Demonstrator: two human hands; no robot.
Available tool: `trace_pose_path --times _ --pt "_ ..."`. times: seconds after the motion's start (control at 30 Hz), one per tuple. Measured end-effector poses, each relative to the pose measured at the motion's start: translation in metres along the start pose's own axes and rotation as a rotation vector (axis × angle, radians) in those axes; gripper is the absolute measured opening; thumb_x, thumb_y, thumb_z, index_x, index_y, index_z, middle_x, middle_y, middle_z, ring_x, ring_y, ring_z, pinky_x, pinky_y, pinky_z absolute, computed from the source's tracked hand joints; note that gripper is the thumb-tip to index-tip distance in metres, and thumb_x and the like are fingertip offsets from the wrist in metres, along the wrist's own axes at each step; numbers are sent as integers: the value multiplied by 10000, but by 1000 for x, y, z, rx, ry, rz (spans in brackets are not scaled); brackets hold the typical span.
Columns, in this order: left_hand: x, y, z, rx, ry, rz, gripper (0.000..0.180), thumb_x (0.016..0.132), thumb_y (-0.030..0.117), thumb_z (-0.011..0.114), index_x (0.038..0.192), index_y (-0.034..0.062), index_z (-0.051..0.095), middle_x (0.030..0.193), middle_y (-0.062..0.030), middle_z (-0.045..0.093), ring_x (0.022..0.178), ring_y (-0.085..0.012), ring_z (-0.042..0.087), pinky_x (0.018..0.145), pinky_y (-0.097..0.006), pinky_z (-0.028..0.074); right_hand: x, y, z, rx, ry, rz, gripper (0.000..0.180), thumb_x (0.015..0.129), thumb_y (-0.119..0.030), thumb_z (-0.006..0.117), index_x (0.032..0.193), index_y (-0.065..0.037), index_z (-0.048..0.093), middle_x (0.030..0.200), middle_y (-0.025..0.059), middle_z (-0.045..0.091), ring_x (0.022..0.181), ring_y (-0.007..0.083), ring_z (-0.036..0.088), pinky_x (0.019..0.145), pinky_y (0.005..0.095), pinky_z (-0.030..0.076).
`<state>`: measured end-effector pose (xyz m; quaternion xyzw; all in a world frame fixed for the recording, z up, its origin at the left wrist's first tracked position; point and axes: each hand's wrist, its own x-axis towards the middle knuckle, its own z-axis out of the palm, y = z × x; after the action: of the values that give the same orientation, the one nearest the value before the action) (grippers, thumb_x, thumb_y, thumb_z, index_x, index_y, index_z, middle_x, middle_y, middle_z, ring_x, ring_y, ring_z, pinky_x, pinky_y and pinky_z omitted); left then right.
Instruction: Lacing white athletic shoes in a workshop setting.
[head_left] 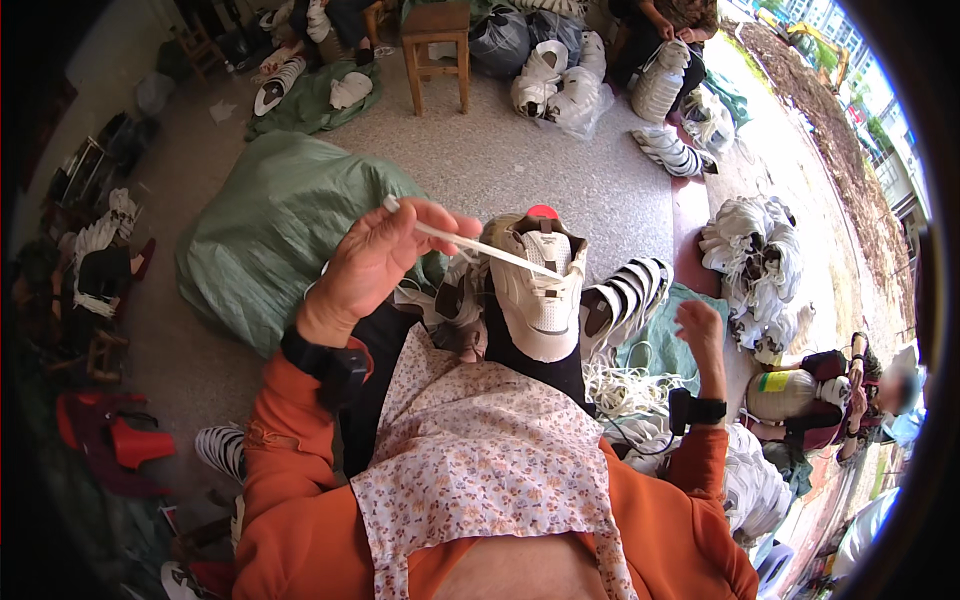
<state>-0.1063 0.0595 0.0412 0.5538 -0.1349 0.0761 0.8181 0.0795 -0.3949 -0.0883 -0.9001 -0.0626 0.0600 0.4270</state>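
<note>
A white and beige sneaker point(540, 318) rests on my lap, toe toward me. From its eyelets a flat white shoelace point(490, 250) stretches up to the left. My left hand point(375, 262) holds that lace pinched between thumb and fingers, its end sticking out past them. Off to the right, my right hand point(702, 326) is raised above a green cloth with its fingers curled in; whether anything is inside them is hidden. A bundle of nested white shoe uppers point(630, 300) lies just right of the sneaker. Loose white laces point(635, 398) are heaped beside my right thigh.
A large green sack point(290, 225) bulges at my left front. White shoe bundles point(755, 265) are piled at the right. A wooden stool point(437, 50) stands ahead, and a red plastic chair point(125, 440) at the left. Other people sit working around the room, one person's hands point(675, 30) far right.
</note>
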Motion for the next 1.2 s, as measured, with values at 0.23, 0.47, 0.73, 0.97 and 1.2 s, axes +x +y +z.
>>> trace_pose_path --times 0.23,0.47,0.73,0.97,1.2 --pt "1 35 31 279 -334 -101 458 981 371 476 1064 -40 662 1176 -220 631 1161 -303 580 1034 -421 407 2 -140 71 58 -419 -638 128 840 -46 669 968 -40 674 899 78 618 778 163 615 679 284 500" --pt "-7 42 -14 120 -21 16 411 997 311 472 1199 -27 587 1183 -203 630 1160 -304 582 1031 -431 427 23 -176 108 -136 -578 -863 95 793 -35 690 883 -54 668 823 42 612 765 190 634 670 308 500" --pt "-90 55 -141 -579 564 304 381 1008 148 461 1341 -34 425 833 -30 543 599 -104 486 625 -220 450 35 -165 110 37 -763 -779 76 771 -69 717 834 -47 682 784 59 597 772 213 586 697 320 480" --pt "-142 55 -163 -424 514 249 320 1016 196 451 1267 4 502 734 24 431 549 -61 363 471 -181 281 38 -161 112 70 -801 -727 109 778 -93 733 869 -52 687 821 48 586 802 206 570 714 321 472" --pt "-61 -17 -92 481 529 -348 221 960 214 566 1093 48 624 936 13 608 794 -33 510 707 -189 433 20 -167 111 41 -695 -660 124 759 -104 748 864 -83 687 826 38 570 822 213 572 745 338 473"
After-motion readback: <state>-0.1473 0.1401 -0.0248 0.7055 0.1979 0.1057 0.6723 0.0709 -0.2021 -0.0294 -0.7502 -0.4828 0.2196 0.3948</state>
